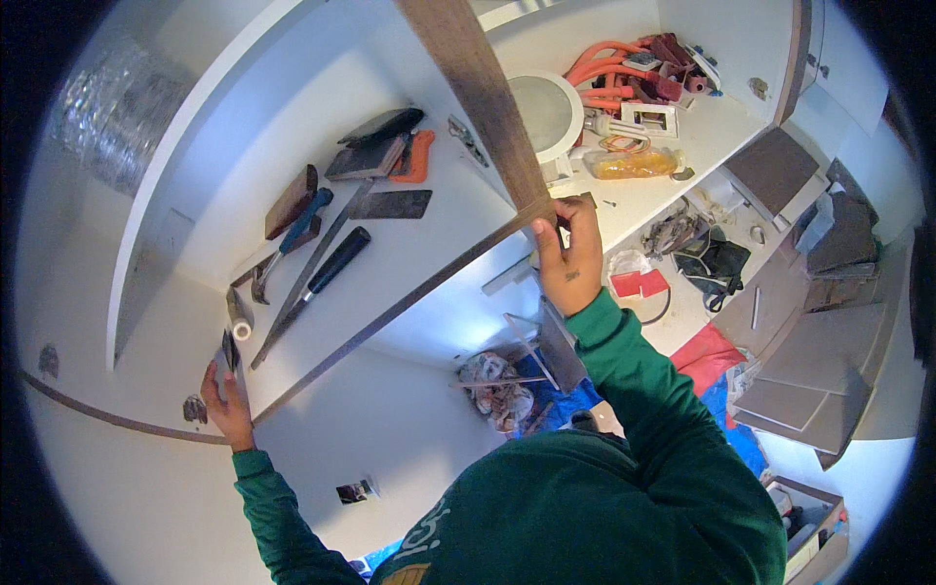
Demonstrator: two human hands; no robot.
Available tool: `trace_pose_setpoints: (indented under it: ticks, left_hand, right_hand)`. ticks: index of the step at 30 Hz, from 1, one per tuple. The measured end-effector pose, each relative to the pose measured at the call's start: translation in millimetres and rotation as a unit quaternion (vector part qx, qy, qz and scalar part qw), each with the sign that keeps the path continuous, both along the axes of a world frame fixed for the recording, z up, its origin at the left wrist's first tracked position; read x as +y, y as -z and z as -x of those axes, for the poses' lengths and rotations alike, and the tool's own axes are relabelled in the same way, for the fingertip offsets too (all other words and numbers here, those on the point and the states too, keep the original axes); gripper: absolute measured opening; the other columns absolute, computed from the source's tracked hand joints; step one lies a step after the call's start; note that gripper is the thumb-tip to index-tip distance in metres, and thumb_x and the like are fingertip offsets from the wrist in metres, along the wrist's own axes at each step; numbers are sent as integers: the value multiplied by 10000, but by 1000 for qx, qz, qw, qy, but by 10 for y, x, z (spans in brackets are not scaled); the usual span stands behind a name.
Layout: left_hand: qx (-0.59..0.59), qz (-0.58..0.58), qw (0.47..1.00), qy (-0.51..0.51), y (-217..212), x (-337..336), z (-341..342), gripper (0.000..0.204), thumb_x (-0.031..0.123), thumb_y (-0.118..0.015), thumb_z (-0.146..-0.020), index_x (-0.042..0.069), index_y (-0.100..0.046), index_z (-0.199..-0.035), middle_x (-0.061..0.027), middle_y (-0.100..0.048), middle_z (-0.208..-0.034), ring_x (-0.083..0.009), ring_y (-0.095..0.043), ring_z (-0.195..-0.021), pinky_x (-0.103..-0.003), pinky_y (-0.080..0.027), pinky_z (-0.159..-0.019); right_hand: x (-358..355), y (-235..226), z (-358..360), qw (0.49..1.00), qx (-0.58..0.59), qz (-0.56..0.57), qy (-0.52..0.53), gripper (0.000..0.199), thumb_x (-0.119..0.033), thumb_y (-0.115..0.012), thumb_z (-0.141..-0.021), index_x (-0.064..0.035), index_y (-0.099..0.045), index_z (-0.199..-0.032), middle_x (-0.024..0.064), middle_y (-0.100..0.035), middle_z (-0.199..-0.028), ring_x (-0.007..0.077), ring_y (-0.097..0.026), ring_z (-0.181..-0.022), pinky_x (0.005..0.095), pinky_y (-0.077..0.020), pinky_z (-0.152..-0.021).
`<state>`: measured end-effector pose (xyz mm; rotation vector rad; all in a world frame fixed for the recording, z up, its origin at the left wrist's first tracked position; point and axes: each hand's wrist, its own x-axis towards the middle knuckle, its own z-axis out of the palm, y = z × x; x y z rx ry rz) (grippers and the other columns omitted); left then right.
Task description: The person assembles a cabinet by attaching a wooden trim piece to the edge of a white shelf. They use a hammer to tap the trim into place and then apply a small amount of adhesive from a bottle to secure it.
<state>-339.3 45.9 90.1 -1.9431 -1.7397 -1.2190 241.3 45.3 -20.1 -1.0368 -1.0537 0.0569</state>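
Observation:
My left hand (229, 405) is at the front left corner of a white shelf (361, 283), its fingers closed on a thin flat piece (230, 351), dark on one face, that stands on edge. My right hand (570, 278) is raised at the foot of a brown wooden upright (487, 107). Its thumb and fingers are pinched together beside the upright; a small brown bit shows at the fingertips, and I cannot make out what it is. Nearest my left hand on the shelf lie a pale roll (239, 317), a hammer (278, 258) and a long flat dark blade (302, 297).
A black-handled tool (336, 261), a grey plate (395, 204) and an orange block (413, 156) lie farther back. Right of the upright, another shelf holds a round white lamp (534, 115), orange tubing (609, 68) and an amber bottle (634, 164). Brown panels (809, 361) lean at far right.

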Motion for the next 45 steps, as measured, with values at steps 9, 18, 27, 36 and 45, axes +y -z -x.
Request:
trace_pose_setpoints:
  ticks: [9, 18, 27, 36, 45]
  left_hand:
    - [-4, -2, 1000, -9, -22, 3, -53, 444, 257, -625, -965, -13, -568, -1312, -153, -565, -1314, -261, -515, -1229, -388, -374, -1068]
    - [-6, -2, 1000, -16, -13, -11, -8, 453, 288, -622, -968, 13, -577, -1324, -136, -576, -1346, -260, -520, -1247, -394, -377, -1062]
    - [-8, 4, 999, -37, -11, 12, 12, 459, 311, -626, -963, 28, -585, -1322, -138, -580, -1338, -261, -528, -1231, -383, -383, -1048]
    - [-14, 4, 1000, -28, -47, -25, -79, 457, 292, -639, -955, 18, -577, -1316, -152, -562, -1298, -266, -520, -1197, -394, -395, -1037]
    - [9, 10, 999, -45, -81, -46, -126, 452, 268, -644, -947, -13, -577, -1295, -168, -572, -1286, -281, -530, -1181, -388, -399, -1026]
  right_hand:
    - [-28, -12, 2, 998, 47, 20, -38, 207, -77, -654, -890, 11, -572, -1059, 121, -550, -950, 223, -554, -847, 342, -470, -759]
    - [-18, -63, 27, 994, 93, 18, -55, 162, -50, -644, -882, 14, -578, -1015, 105, -566, -896, 195, -553, -785, 335, -474, -711]
    - [-14, -61, -8, 996, 70, 27, -48, 160, -63, -639, -880, 14, -574, -1004, 123, -574, -876, 209, -556, -775, 345, -475, -701]
    - [-29, -88, -56, 998, 34, 38, -40, 162, -77, -638, -876, 17, -582, -996, 135, -553, -885, 241, -550, -768, 362, -464, -700]
    - [-36, -82, -45, 997, 42, 45, -42, 158, -71, -639, -886, 17, -567, -995, 133, -553, -878, 233, -554, -758, 354, -468, -688]
